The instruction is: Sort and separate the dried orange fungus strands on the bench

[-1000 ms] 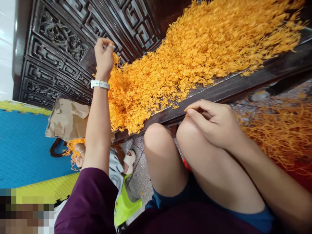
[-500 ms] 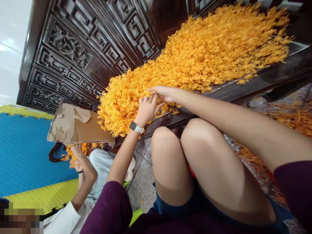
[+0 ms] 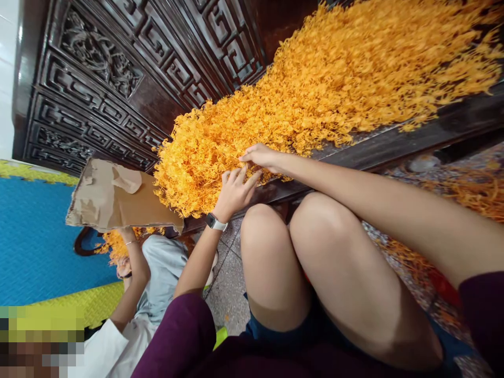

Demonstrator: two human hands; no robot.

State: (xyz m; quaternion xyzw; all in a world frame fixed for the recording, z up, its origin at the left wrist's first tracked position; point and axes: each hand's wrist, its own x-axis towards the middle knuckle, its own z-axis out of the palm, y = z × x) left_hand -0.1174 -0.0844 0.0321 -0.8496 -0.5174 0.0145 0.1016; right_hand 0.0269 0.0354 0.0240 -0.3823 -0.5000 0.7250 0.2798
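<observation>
A long heap of bright orange, curly, thread-like pieces [image 3: 299, 100] covers the seat of a dark wooden bench [image 3: 394, 144]. At the heap's front edge, my left hand [image 3: 235, 191], with a watch [image 3: 212, 221] on its wrist, reaches forward, its fingers bent and apart. Just right of it, my right hand [image 3: 260, 156] is turned inward with its thumb and fingertips pinched together. Whatever it pinches is too small to make out. The two hands' fingertips nearly meet over the orange pieces.
A torn cardboard piece [image 3: 129, 197] stands at the heap's left end. Beyond it, a person in a white shirt [image 3: 129, 331] handles more orange pieces [image 3: 114, 245]. Blue matting [image 3: 35, 231] lies left. My knees [image 3: 263, 252] are close below the bench. Orange strands [image 3: 472, 197] lie on the right.
The view has shifted slightly, moving the heap's right end outward. My left fingers have spread apart, and my right fingers have drawn together. The other person's hand has moved up behind the cardboard.
</observation>
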